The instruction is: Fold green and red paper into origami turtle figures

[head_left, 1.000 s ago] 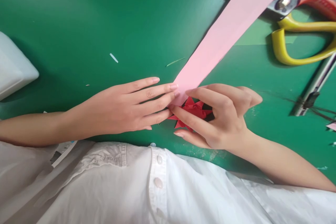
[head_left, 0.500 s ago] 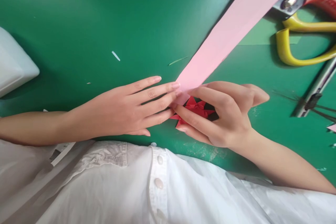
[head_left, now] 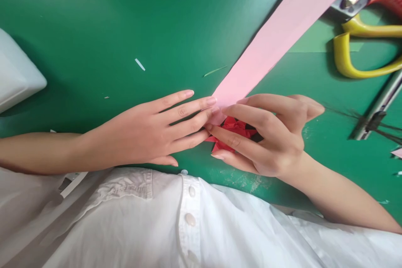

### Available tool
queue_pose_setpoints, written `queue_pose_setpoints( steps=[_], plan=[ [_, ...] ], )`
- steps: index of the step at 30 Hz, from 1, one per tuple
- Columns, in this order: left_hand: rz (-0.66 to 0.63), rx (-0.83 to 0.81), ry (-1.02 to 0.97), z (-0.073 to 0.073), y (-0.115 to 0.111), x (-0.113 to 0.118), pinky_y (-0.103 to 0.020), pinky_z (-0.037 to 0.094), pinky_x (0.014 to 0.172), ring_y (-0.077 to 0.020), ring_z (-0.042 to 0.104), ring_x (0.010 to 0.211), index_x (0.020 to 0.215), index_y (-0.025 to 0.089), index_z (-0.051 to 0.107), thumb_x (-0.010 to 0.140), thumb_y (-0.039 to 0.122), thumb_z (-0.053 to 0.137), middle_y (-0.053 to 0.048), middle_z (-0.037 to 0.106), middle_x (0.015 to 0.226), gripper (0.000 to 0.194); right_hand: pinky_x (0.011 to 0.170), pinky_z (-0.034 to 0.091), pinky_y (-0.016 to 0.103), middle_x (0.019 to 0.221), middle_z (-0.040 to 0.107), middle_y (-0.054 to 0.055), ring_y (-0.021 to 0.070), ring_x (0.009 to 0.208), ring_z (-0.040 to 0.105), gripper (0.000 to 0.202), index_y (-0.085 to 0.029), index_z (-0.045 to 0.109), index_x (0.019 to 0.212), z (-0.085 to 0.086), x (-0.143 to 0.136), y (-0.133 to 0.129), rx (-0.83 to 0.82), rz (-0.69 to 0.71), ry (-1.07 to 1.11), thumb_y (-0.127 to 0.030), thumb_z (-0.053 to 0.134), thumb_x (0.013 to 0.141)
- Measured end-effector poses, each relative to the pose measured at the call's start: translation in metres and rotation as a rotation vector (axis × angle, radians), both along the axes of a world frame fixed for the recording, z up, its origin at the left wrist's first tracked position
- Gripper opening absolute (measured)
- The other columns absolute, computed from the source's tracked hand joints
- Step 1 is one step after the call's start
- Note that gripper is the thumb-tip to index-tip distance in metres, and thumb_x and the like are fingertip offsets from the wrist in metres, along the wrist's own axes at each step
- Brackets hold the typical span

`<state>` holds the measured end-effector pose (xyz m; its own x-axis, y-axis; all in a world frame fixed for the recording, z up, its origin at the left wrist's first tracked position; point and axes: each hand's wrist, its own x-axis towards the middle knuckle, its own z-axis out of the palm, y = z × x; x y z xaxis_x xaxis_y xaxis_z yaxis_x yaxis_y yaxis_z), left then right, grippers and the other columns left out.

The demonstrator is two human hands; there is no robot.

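My left hand (head_left: 144, 127) lies palm down with its fingers stretched out, open. Its fingertips touch the lower end of a long pink paper strip (head_left: 276, 42). My right hand (head_left: 271, 138) comes in from the right, fingers bent and apart. Its fingertips press on the same end of the strip, against those of the left; its thumb is apart from them. Partly hidden under the right fingers is a red folded paper shape (head_left: 232, 124) with pointed tips. A dark patch shows beside it. The strip's end is mostly covered by fingertips.
Scissors with red and yellow handles (head_left: 342, 52) lie at the right, partly under the strip. A cutter knife (head_left: 377, 113) is below them, beside light green paper (head_left: 309, 41). A white container (head_left: 19, 73) stands at the left edge. Small paper scraps (head_left: 140, 64) dot the green table (head_left: 94, 21).
My right hand has shifted very slightly to the right, its fingers still at the strip's end. My left hand has stayed almost where it was.
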<state>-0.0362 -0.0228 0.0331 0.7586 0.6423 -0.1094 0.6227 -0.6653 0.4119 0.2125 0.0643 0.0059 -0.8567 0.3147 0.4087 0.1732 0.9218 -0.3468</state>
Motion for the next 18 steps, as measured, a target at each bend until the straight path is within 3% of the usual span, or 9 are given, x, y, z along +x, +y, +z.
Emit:
queue_pose_setpoints(
  steps=[7,18],
  plan=[
    [-0.004,-0.006,-0.010,0.0000,0.0003,-0.0001,-0.054,0.036,0.128,-0.0333,0.035,0.155,0.142,0.021,0.052,0.088,0.058,0.069,-0.011,0.044,0.161,0.067,0.095,0.036,0.043,0.121,0.060,0.005,0.0230,0.121,0.054,0.032,-0.027,0.067,0.105,0.0028,0.0012,0.0025,-0.111,0.010,-0.068,-0.048,0.043,0.104],
    [-0.041,0.051,0.002,0.0009,0.0022,-0.0005,-0.054,0.039,0.126,-0.0351,0.034,0.155,0.143,0.013,0.049,0.085,0.061,0.070,-0.016,0.044,0.160,0.079,0.097,0.038,0.045,0.122,0.058,0.007,0.0243,0.123,0.055,0.030,-0.025,0.066,0.105,0.0041,0.0001,0.0057,-0.164,0.029,-0.086,-0.044,0.042,0.104]
  ],
)
